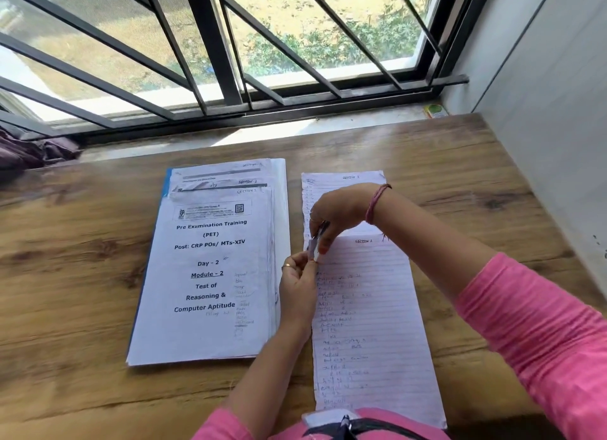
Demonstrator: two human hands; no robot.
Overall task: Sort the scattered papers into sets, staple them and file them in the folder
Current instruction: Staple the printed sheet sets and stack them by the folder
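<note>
Wood-grain worktop [82, 275], two lined handwritten sheets [368, 308] lying flat beneath the fingers, right hand [338, 213] and left hand [299, 285] both pinching a small slim stapler [316, 241] (blurred), printed stack on blue folder [144, 275] left of them.

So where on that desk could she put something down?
Bare wood lies left of the printed stack and between the papers and the window sill. It is crowded in the middle, where both hands work a small stapler over the handwritten sheets.
</note>
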